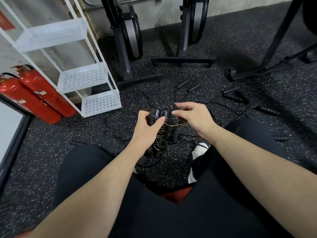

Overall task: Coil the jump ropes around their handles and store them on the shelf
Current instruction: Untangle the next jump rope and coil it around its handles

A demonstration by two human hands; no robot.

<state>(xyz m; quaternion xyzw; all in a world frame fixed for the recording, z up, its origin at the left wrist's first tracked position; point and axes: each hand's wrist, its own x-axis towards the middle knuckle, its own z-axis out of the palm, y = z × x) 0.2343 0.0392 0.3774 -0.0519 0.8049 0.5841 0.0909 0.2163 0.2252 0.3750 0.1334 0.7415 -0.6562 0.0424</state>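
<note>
Head view: the left hand (pixel 145 127) clamps its fingers round a pair of jump-rope handles (pixel 158 133), held above the floor (pixel 51 152) between the knees. Cable is partly coiled round them. The right hand (pixel 192 115) pinches the cable end (pixel 173 107) just above the handle tops. Status: the first rope is nearly wound. Several loose handles (pixel 233 97) and tangled cable (pixel 116 124) lie on the floor. The white shelf (pixel 100 102) holds no ropes yet, so storing is not begun
</note>
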